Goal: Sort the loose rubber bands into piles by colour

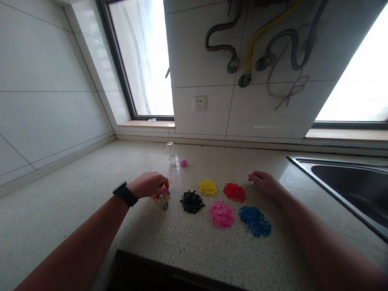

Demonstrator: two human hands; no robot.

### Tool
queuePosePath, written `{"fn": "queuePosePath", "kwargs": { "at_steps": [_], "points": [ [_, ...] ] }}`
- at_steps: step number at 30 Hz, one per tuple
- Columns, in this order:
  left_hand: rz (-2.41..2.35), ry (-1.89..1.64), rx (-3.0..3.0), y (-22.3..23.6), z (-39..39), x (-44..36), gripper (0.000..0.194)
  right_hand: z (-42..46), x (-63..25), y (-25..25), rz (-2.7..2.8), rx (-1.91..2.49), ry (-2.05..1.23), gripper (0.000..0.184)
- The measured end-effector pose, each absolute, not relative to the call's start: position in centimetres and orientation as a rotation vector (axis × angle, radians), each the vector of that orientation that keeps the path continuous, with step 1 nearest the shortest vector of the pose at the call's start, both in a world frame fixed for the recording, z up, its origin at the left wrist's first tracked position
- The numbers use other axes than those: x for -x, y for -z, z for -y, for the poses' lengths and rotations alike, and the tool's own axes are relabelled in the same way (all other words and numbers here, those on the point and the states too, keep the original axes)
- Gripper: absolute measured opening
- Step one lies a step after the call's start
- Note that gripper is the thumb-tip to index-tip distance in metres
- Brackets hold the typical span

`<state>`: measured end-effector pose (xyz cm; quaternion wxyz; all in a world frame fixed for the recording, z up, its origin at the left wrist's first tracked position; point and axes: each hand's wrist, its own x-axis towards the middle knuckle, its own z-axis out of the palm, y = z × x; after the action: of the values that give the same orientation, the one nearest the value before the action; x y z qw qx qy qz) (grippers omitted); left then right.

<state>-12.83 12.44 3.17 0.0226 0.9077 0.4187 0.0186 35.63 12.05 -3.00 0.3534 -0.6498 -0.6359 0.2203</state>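
Observation:
My left hand [150, 184], with a dark watch [125, 194] on its wrist, is closed in a pinch on small mixed-colour rubber bands [157, 198]; its fingers partly cover them. One dark band [165, 206] lies apart just below. To the right, sorted by colour, are piles of black rubber bands [192, 201], yellow bands [207, 187], red bands [234, 192], pink bands [222, 214] and blue bands [255, 221]. Beside the red pile, my right hand [264, 182] hovers or rests with curled fingers; whether anything is in them is hidden.
A clear bottle [171, 153] stands behind my left hand, with a pink cap-like piece [183, 163] next to it. A metal sink [348, 190] is set into the speckled countertop [151, 238] at right. Behind are a tiled wall, a socket [200, 103] and hoses.

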Motion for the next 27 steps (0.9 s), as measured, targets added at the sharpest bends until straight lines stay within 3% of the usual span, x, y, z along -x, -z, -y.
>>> {"fn": "queuePosePath", "kwargs": {
  "at_steps": [13, 27],
  "points": [
    [-1.308, -0.052, -2.784, -2.73, -12.58, 12.78, 0.012, -12.06, -35.80, 3.08, 1.657, 1.716, -0.561, 0.040],
    [-1.355, -0.171, -2.742, -2.54, -12.55, 13.00, 0.022, -11.38, -35.21, 2.36, 1.648, 1.708, -0.599, 0.039]
  ]
}}
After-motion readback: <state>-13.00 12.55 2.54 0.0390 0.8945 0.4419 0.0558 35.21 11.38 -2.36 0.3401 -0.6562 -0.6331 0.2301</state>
